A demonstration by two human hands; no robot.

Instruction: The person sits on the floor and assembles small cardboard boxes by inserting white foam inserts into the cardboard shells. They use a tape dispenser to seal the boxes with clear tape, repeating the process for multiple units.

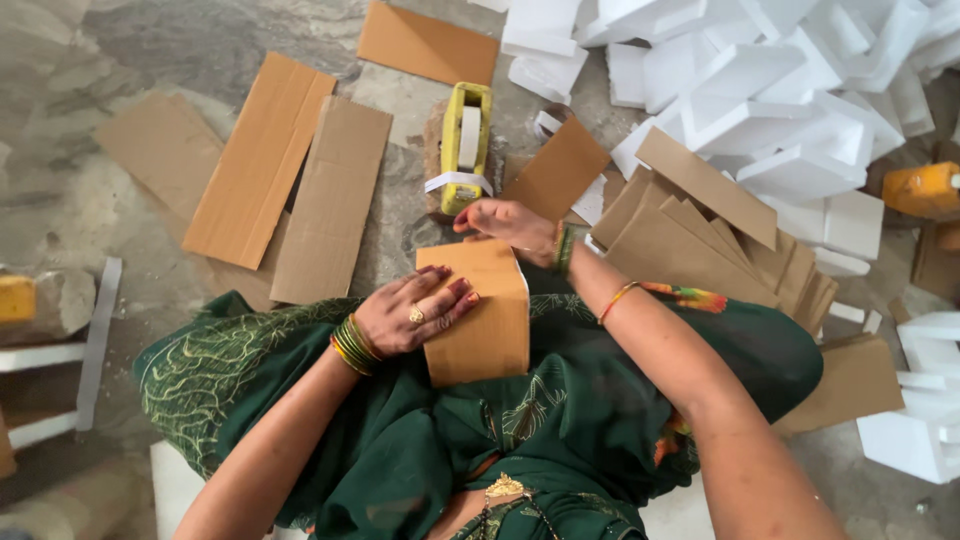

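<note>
Left hand point(412, 315) presses flat on the cardboard-wrapped block point(475, 310); right hand point(508, 222) pinches its far edge by the tape dispenser point(464, 148); wrap may spring open.

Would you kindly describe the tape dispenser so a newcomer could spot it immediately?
Start from the cardboard-wrapped block on the person's lap and look just beyond the right hand. There lies the tape dispenser on the stone floor: the only yellow plastic frame among brown sheets, with white tape trailing.
</note>
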